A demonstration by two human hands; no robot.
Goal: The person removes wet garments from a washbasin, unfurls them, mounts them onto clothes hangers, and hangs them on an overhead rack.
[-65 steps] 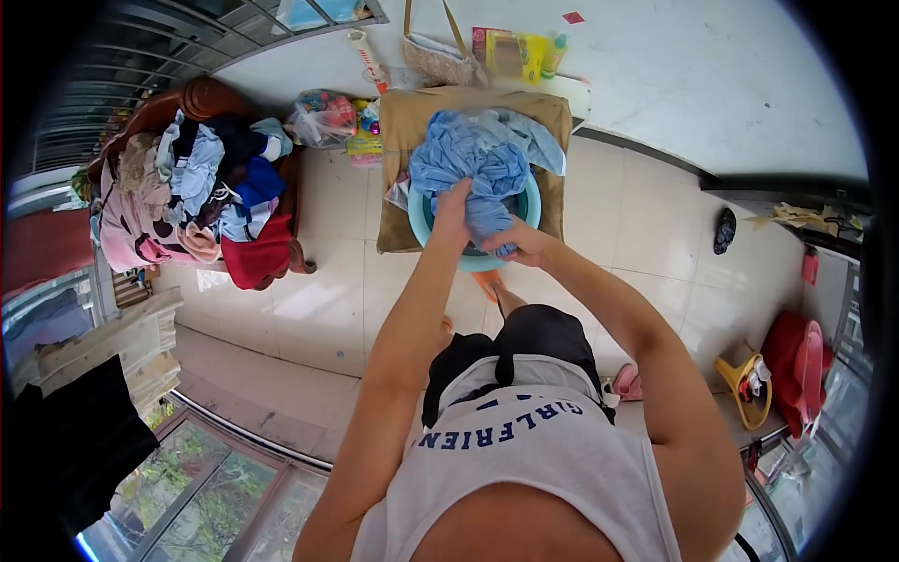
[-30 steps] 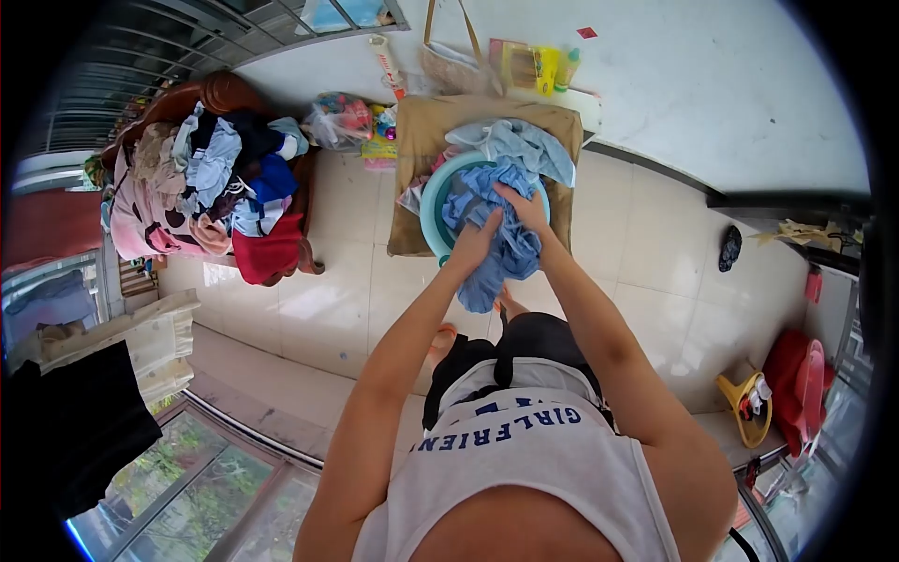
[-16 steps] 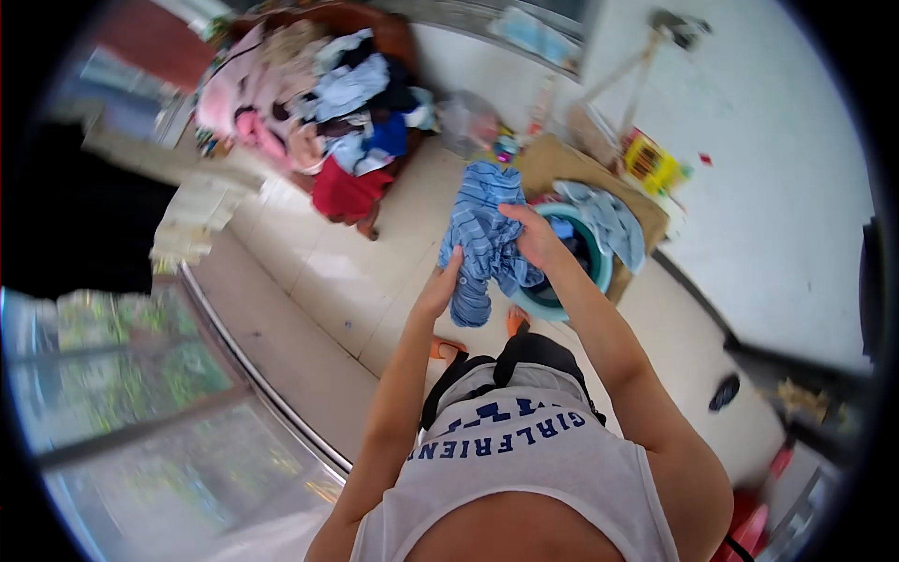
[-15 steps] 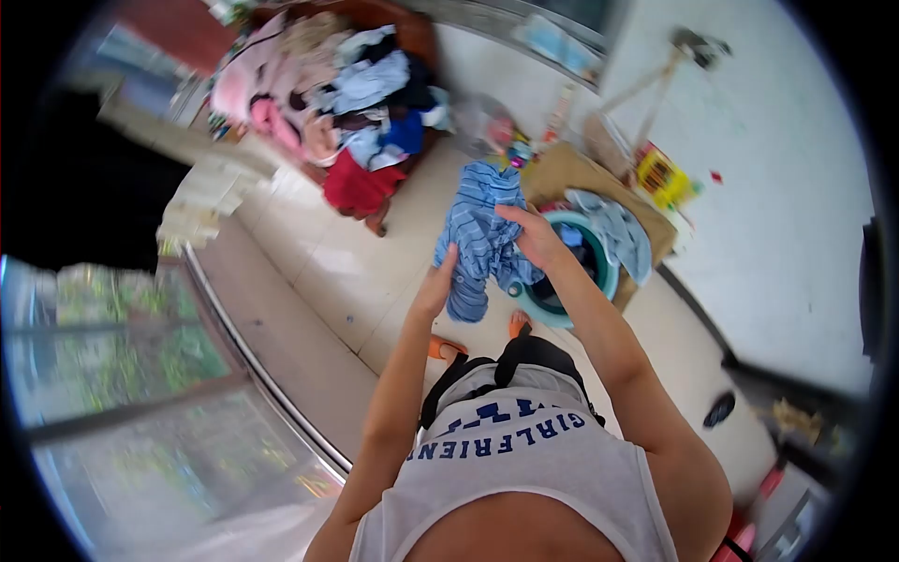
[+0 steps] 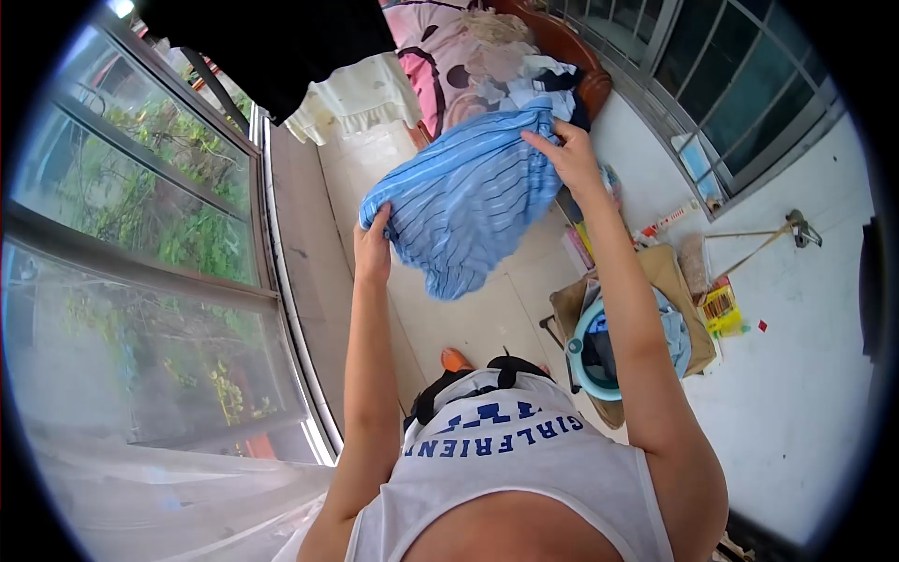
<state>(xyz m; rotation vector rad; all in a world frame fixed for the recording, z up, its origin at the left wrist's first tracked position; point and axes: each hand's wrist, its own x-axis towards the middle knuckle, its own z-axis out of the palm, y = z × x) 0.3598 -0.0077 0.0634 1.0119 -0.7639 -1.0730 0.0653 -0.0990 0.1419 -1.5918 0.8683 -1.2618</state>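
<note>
A blue garment with thin white stripes [image 5: 468, 192] is stretched between my hands in front of me; I cannot tell what kind it is. My left hand [image 5: 373, 248] grips its left end, thumb on top and fingers hidden behind the cloth. At the upper right corner, my right hand [image 5: 571, 161] is closed on the gathered edge. The cloth's lower part hangs loose above the tiled floor. Below my right forearm stands a teal basin [image 5: 579, 361] with dark and light blue laundry in it, partly covered by the arm.
A heap of clothes [image 5: 496, 66] lies on brown wooden furniture [image 5: 590, 84] at the back. Black and cream clothes [image 5: 361, 98] hang at upper left beside large windows [image 5: 159, 178]. A yellow packet [image 5: 719, 309] is by the white wall at right, near a brown mat [image 5: 562, 304].
The bunched garment has been spread out wide between my hands, which moved apart and up. My view has turned left, so the basin now appears farther right and lower.
</note>
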